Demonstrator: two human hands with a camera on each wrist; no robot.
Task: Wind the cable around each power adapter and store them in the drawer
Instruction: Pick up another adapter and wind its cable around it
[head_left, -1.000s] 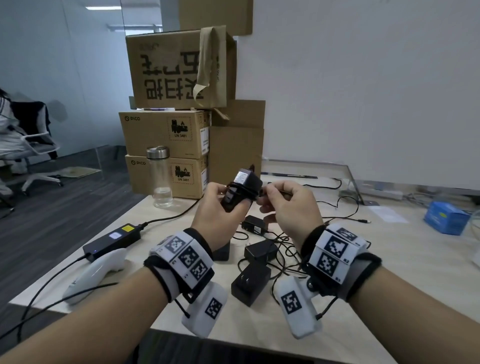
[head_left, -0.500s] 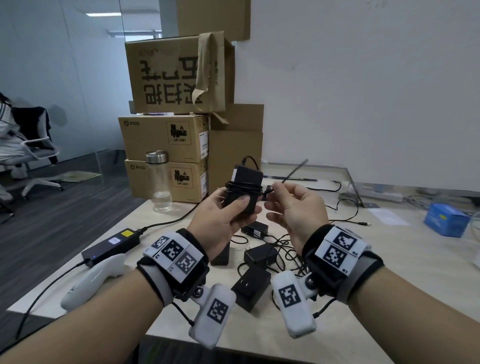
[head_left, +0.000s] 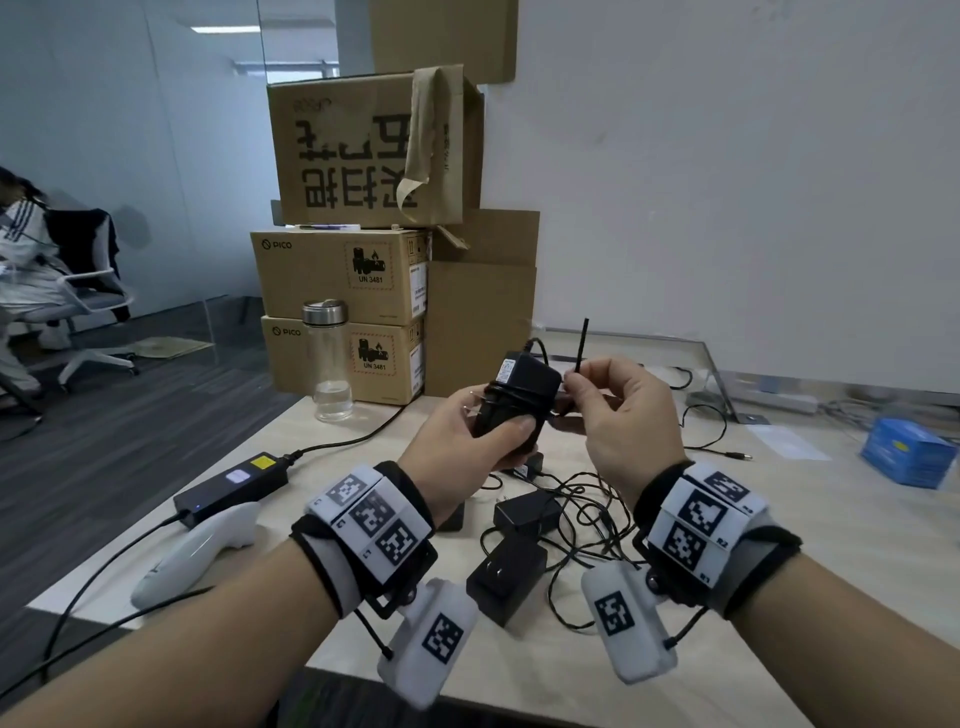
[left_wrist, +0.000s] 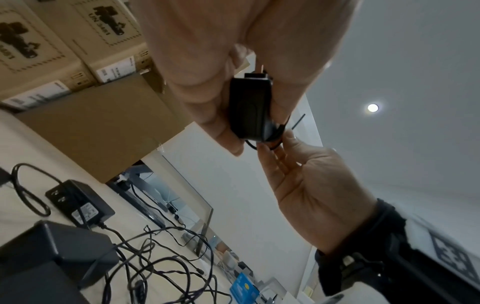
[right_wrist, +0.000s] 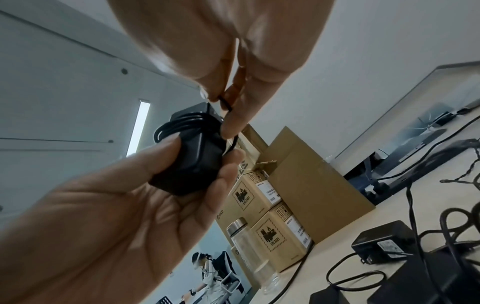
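Note:
My left hand grips a black power adapter above the table, thumb across its front, with several turns of thin black cable wound round its middle. My right hand pinches the cable's loose end beside the adapter; the tip sticks straight up. The left wrist view shows the adapter between thumb and fingers, prongs up. In the right wrist view the wound coils show, with my right fingertips on the cable. Three more black adapters lie below in tangled cables. No drawer is in view.
A stack of cardboard boxes stands at the table's back left, with a glass bottle in front. A black power brick and a white controller lie on the left. A blue box sits at the far right. A person sits far left.
The left hand turned the adapter more upright and raised it slightly. The right hand brought the cable end round, and its tip now points straight up instead of slanting right.

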